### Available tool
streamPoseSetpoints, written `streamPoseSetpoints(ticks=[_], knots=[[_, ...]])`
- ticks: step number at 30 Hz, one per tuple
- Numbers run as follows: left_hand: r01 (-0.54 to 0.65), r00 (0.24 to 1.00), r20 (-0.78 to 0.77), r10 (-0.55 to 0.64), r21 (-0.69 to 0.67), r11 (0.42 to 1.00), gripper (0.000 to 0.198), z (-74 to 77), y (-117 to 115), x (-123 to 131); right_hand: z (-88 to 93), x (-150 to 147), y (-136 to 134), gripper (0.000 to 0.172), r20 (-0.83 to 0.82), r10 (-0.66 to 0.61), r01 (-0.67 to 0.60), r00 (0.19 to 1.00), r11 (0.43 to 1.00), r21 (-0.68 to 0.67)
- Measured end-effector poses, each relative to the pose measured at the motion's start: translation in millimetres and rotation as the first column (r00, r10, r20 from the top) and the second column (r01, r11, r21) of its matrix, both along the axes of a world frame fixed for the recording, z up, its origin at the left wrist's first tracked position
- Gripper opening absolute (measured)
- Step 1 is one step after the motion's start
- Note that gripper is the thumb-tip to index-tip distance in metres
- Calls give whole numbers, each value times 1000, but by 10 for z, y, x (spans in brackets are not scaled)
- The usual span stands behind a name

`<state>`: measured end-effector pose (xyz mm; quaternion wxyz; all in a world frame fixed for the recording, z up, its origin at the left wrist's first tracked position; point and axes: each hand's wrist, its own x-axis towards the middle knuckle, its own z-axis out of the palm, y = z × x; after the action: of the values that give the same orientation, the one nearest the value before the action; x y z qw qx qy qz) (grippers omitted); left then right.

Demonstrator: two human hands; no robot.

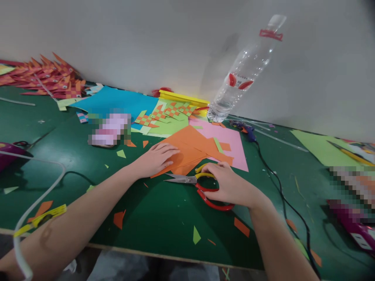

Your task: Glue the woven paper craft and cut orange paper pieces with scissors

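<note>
My left hand (155,158) lies on several overlapping sheets of orange paper (187,141), its fingers stretched out flat. Wrapped round the handles of a pair of scissors (189,179) is my right hand (227,182). One handle is yellow, the other red. The blades point left, slightly parted, close to the near edge of the orange paper; no paper shows between them. Under the orange sheets, to the right, a pink sheet (238,154) sticks out. Behind them, woven orange-and-green paper pieces (165,112) rest on light green paper.
A clear bottle (240,74) leans at the back by a glue gun (249,132) with a black cord. A phone (109,130) and blue sheet (120,101) lie left. Woven red-orange pieces (55,78) are heaped back left. Paper scraps (197,235) dot the green table (152,218).
</note>
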<state>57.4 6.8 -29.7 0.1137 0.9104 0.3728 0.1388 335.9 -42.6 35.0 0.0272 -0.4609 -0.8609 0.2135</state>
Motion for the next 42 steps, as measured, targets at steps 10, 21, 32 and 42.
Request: streamPoseSetpoints(ticks=[10,21,32,42], knots=[[-2,1000,-9,2,5,1000,38,5,-6,9,-26,-30,-9,32,-12,3,-3,1000,1000,13],[9,1000,-4,-9,9,1000,37,9,-1,3,-37,-26,6,33,-12,28,-27,1000,999,23],[15,1000,8,-16,16,1000,36,-23,14,-7,-30,-27,19,31,-11,29,-29,1000,999,30],[16,1000,7,-16,54,998,36,-42,6,-5,-9,-70,0,37,-18,57,-56,998,996,67]])
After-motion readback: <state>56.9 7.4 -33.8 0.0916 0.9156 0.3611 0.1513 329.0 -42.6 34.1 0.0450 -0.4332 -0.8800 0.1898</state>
